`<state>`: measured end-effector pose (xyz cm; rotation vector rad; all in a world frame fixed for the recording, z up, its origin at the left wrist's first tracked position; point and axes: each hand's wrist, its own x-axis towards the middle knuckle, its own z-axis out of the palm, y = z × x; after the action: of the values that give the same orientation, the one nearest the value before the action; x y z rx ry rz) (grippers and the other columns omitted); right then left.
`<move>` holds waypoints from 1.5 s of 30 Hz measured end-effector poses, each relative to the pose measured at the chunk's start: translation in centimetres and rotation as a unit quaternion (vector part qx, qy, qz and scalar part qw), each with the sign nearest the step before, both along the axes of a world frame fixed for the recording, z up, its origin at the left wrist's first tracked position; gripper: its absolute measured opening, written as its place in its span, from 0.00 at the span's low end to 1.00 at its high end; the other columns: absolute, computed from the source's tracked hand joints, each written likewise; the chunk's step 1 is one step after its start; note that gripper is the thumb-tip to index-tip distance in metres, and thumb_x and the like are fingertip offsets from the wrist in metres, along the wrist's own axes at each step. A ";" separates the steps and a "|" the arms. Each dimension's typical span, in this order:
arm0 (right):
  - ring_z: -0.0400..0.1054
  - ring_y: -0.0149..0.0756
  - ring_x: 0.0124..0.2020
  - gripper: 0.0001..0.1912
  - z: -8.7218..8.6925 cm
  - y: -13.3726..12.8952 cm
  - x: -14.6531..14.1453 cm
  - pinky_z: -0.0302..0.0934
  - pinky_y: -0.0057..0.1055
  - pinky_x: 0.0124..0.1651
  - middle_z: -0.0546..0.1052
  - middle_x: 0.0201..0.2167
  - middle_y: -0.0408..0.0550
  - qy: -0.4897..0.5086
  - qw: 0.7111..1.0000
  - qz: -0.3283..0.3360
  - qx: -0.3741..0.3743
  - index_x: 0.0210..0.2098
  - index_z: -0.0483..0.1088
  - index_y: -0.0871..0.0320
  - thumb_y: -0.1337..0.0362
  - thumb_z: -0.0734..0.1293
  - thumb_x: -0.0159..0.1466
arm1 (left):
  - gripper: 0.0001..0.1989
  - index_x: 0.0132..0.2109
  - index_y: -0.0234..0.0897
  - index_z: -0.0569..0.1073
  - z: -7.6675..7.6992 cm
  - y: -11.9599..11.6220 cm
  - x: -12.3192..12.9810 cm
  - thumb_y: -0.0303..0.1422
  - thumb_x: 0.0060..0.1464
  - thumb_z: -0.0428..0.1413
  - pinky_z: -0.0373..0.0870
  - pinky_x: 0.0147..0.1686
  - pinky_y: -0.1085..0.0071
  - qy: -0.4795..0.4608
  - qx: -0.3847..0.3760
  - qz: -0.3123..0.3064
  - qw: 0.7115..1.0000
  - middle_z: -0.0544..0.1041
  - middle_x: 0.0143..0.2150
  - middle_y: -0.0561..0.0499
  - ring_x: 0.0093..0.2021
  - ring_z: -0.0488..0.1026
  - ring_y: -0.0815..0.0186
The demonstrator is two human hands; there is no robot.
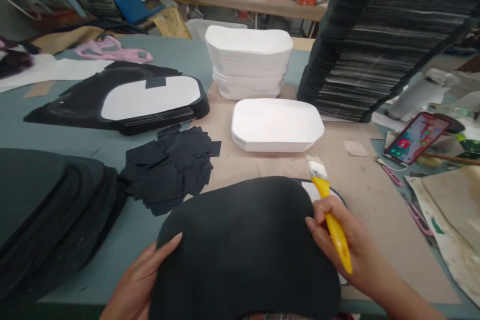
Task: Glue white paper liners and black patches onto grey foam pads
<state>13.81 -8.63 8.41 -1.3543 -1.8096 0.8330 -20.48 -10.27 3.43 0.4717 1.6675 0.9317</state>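
worktop [108, 260]: tall dark stack [375, 50] seemingly finished, white pieces [277, 122] seemingly unused; left hand [140, 277] closed on dark sheet [243, 250], right hand [358, 245] gripping sheet, brush [336, 232].

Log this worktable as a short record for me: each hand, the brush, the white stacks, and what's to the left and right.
Left hand: holds the left edge of the black sheet, thumb on top
Right hand: holds the yellow brush and the sheet's right edge
Brush direction: bristles away from the person
White stacks: low stack, taller stack behind it
Left: small black pieces, piled
Right: phone, screen lit
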 end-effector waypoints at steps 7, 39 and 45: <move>0.68 0.34 0.26 0.08 -4.7 -2.0 9.6 0.63 0.28 0.30 0.71 0.29 0.42 -0.143 0.979 -0.144 -0.009 0.37 0.62 0.51 0.57 0.66 0.67 | 0.20 0.40 0.38 0.76 -0.5 5.0 5.6 0.49 0.47 0.66 0.78 0.36 0.62 -0.025 0.041 -0.222 0.974 0.81 0.32 0.50 0.32 0.79 0.57; 0.78 0.48 0.44 0.15 -8.5 -3.9 10.7 0.70 0.38 0.41 0.79 0.47 0.53 -0.263 0.931 -0.254 -0.005 0.43 0.62 0.51 0.47 0.63 0.69 | 0.30 0.60 0.34 0.67 -2.7 7.2 6.6 0.52 0.60 0.52 0.75 0.47 0.63 0.338 0.193 -0.275 0.879 0.77 0.54 0.40 0.51 0.77 0.56; 0.79 0.43 0.47 0.11 -6.8 -4.8 10.0 0.72 0.33 0.43 0.80 0.51 0.52 -0.165 0.951 -0.257 -0.050 0.39 0.61 0.51 0.51 0.62 0.71 | 0.32 0.61 0.34 0.69 -1.8 11.7 8.3 0.53 0.61 0.47 0.74 0.53 0.55 0.380 0.200 -0.412 0.804 0.79 0.55 0.39 0.53 0.77 0.50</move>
<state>23.78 -13.44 1.60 -2.0104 -1.5422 0.4370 -12.19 1.41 1.61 1.8889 1.6387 0.4085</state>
